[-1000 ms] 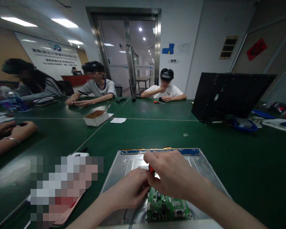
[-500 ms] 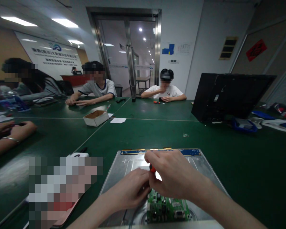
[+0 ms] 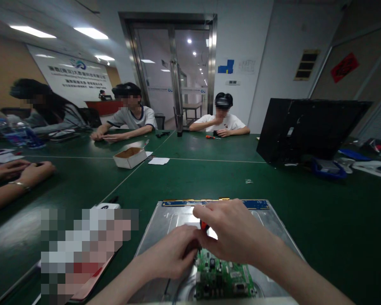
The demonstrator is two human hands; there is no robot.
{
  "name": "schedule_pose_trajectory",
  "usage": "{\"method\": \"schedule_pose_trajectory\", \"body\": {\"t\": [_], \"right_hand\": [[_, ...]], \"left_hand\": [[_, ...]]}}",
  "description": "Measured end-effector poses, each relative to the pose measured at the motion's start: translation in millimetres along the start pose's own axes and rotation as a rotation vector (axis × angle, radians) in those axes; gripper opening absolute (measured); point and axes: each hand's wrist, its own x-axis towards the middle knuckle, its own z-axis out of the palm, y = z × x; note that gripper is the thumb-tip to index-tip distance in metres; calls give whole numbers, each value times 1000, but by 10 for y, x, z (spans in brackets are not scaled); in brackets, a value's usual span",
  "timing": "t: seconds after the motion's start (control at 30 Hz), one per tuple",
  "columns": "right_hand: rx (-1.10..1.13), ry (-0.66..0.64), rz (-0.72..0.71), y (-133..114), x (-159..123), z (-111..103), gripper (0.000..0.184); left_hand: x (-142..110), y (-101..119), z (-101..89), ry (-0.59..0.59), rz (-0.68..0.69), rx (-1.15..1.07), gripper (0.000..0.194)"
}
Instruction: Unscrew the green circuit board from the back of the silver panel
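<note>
My right hand (image 3: pixel 233 231) is closed round a screwdriver (image 3: pixel 204 225), of which only a bit of the red-and-black handle shows. Against its fingertips rests my left hand (image 3: pixel 174 252), its fingers curled together near the upper left corner of a green circuit board (image 3: pixel 222 277). Whatever lies in those left fingers is hidden, and so is the screwdriver's tip. The board sits on the silver metal back of a flat panel (image 3: pixel 160 224). A narrow blue circuit strip (image 3: pixel 257 204) runs along the panel's far edge.
A phone-like pink thing (image 3: pixel 97 273), partly blurred out, lies left of the panel on the green table (image 3: pixel 203 180). Beyond are a small open box (image 3: pixel 129 161) and paper (image 3: pixel 158 161). A black monitor (image 3: pixel 307 131) stands back right. Several people sit around; a co-worker's hands (image 3: pixel 34 173) are at left.
The whole view has shifted slightly. Both hands stay nearly in place over the panel, with the left fingers slightly closer to the right hand.
</note>
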Motion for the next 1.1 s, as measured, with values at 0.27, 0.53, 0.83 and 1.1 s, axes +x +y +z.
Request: {"method": "schedule_pose_trajectory", "body": {"t": [0.27,0.53,0.83,1.1], "right_hand": [[20,9,-21,-9,-1,-14,10],[-7,-15,-4,18,2,-20,6],[38,-25,-28,21,-7,-30,9],[56,1,-39,51,9,-13,14]], "left_hand": [[-6,-19,17,-3,-3,14,19],[-11,-22,17,-4,-14,-5,16],[-9,-20,31,5,-21,-4,18],[11,36,18,9,-22,-4,17]]}}
